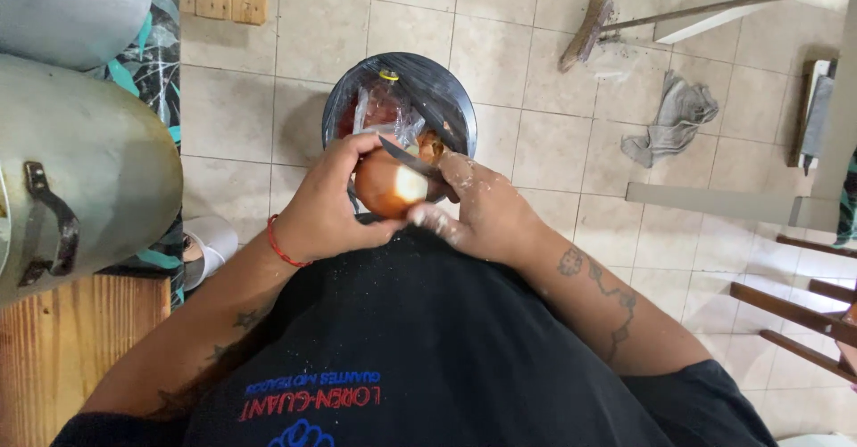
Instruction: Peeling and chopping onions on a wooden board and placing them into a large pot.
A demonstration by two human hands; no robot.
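L hand (323,211) wraps its grip round an onion (386,185), held over a black bin (451,99) w/ plastic liner on the tiled floor. R hand (478,217) is clenched on a knife (409,159), blade resting across the onion's top. Broom (590,30) & grey rag (671,119) lie well apart, to the right.

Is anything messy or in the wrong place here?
Yes. A crumpled grey rag lies on the tiled floor, near a broom head resting by a small dusty patch. Over the lined bin, the left hand holds an onion; the right hand, speckled white, holds a knife.
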